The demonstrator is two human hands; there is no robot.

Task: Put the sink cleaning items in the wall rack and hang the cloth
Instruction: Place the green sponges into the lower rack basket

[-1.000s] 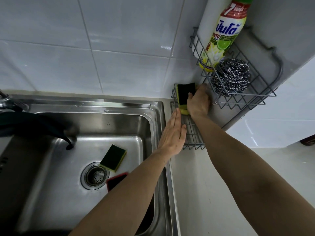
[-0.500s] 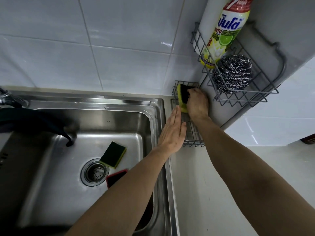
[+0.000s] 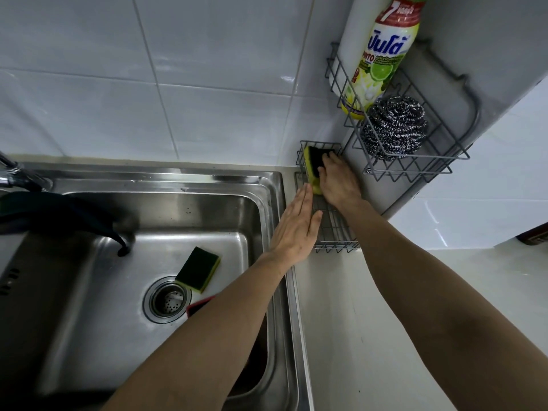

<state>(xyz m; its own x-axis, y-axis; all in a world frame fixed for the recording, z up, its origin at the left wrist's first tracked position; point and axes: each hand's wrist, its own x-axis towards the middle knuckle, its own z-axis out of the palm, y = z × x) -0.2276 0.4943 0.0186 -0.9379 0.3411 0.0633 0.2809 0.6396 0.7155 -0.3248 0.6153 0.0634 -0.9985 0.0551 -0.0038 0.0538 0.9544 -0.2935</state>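
Note:
My right hand (image 3: 338,180) grips a yellow and green sponge (image 3: 313,164) that stands on edge at the far end of the lower wire rack (image 3: 332,238). My left hand (image 3: 296,229) lies flat with fingers together against the rack's left side, holding nothing. The upper wire rack (image 3: 415,170) holds a dish soap bottle (image 3: 376,63) and a steel scourer (image 3: 394,127). A second yellow and green sponge (image 3: 198,269) lies in the steel sink (image 3: 166,185) beside the drain (image 3: 166,299). A red-edged pad (image 3: 198,305) peeks out under my left forearm. A dark cloth (image 3: 59,212) drapes over the sink's left side.
A tap (image 3: 14,173) sticks out at the far left above the dark cloth. White tiles cover the wall behind the sink. A pale counter (image 3: 370,336) runs to the right of the sink, under my right forearm.
My right hand has pushed the sponge lower and further back into the lower rack. My left hand has stayed flat against the rack's side.

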